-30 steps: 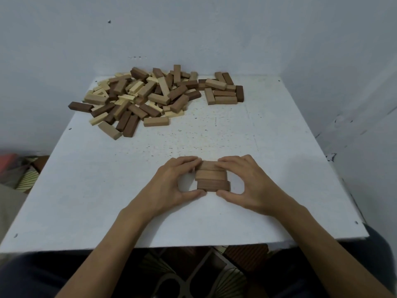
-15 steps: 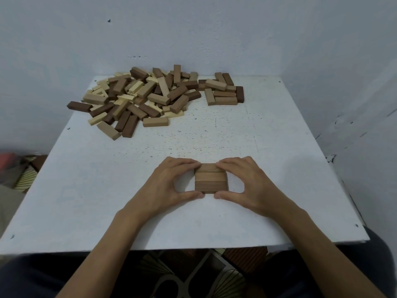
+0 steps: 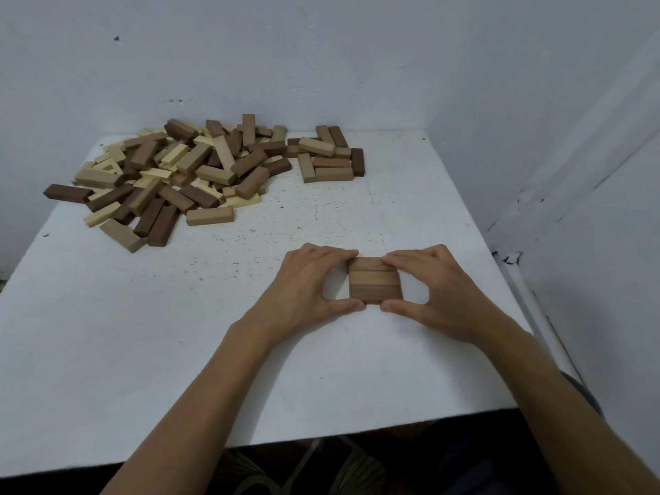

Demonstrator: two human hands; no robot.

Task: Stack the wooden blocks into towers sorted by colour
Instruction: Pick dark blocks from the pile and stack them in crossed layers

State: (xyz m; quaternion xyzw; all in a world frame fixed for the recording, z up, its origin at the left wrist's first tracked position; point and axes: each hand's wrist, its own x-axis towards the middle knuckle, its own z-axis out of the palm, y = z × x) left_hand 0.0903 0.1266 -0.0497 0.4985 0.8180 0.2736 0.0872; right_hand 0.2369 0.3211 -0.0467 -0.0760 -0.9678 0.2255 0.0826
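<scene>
Just toward five o'clock from the middle of the white table (image 3: 150,351), gripping a row of three mid-brown blocks (image 3: 374,280) between both hands. Lying flat on the tabletop with long sides touching, ends pointing to three and nine o'clock; seemingly forming a single layer, though hard to be sure with the near face in shadow. Closing on the row's nine o'clock end with the left hand (image 3: 303,287), fingers curling over the far edge and thumb pressing against the near corner. Mirroring that at the three o'clock end with the right hand (image 3: 446,291), fingers hooking round the twelve o'clock edge, thumb tip touching the six o'clock corner. Reaching in with both forearms from six o'clock. Sitting well apart at ten to eleven o'clock, near the table's far left corner: a loose pile of blocks (image 3: 171,173) mixing dark brown, mid-brown and pale cream, several lying across one another. Lying just beside that heap on its three o'clock side, a small cluster of mid-brown blocks (image 3: 328,162) with one dark block at its right end. Standing behind and to the right, meeting at a corner: plain pale walls (image 3: 357,58).
</scene>
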